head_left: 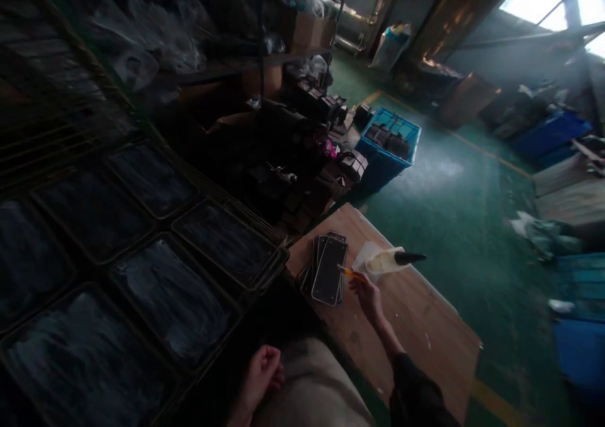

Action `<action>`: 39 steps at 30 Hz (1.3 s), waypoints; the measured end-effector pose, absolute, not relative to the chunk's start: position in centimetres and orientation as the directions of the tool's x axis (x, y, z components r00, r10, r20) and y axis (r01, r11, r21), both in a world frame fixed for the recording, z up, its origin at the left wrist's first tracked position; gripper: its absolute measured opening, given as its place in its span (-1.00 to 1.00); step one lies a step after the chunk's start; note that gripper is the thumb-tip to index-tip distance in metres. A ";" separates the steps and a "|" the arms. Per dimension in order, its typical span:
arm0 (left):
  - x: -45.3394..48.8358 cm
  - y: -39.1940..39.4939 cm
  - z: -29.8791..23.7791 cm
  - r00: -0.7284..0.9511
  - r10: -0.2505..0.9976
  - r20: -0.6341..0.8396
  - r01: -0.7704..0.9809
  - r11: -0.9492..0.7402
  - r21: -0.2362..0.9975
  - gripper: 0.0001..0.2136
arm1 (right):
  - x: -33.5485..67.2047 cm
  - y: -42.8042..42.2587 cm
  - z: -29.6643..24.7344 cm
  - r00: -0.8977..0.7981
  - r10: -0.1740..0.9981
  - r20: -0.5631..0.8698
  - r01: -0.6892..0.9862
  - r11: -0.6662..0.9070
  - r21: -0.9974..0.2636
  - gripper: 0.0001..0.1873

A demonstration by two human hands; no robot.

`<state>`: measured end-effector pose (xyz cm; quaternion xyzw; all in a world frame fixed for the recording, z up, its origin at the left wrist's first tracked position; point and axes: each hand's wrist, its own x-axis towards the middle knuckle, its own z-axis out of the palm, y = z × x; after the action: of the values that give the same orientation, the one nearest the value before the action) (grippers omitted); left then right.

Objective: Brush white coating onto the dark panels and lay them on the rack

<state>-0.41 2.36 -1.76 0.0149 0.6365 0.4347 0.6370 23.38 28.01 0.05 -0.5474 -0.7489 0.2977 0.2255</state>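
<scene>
The right hand point(367, 293) grips an orange-handled tool point(355, 275), its tip at the top panel point(329, 272) of a stack on the table's point(425, 332) left side; the left hand point(265, 369) is curled closed, nothing seen in it. The streaked panels point(172, 298) at left look done, the stack's plain dark top seemingly still unfinished

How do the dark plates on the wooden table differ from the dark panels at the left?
The dark plates lie stacked, partly overlapping; the dark panels lie side by side. The plates' top face looks fairly even, while the panels show pale streaks. Both are roughly rectangular, with rounded corners.
</scene>
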 end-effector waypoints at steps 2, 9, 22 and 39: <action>1.6 5.9 -4.4 -0.151 0.547 -0.823 -0.519 0.665 0.537 -0.54 | 24.3 29.7 -2.3 -0.322 0.947 0.007 0.716 0.249 -0.652 -0.68; 7.3 18.0 -16.1 -0.202 0.367 -0.908 -0.505 0.755 0.418 -0.65 | 26.7 37.6 -11.0 -0.314 0.949 0.015 0.770 0.264 -0.581 -0.68; 10.8 22.3 -24.3 -0.262 0.358 -0.896 -0.476 0.760 0.443 -0.74 | 29.4 38.8 -16.9 -0.419 0.908 -0.014 0.766 0.345 -0.542 -0.71; 10.8 22.3 -24.5 -0.249 0.434 -0.866 -0.506 0.704 0.498 -0.74 | 30.6 32.2 -14.3 -0.619 0.617 -0.486 0.571 -0.073 -0.818 -0.74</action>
<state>10.75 22.29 -24.52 -0.0262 0.6908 0.3840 0.6121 30.60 32.18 -14.31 -0.4362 -0.6806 0.5883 0.0197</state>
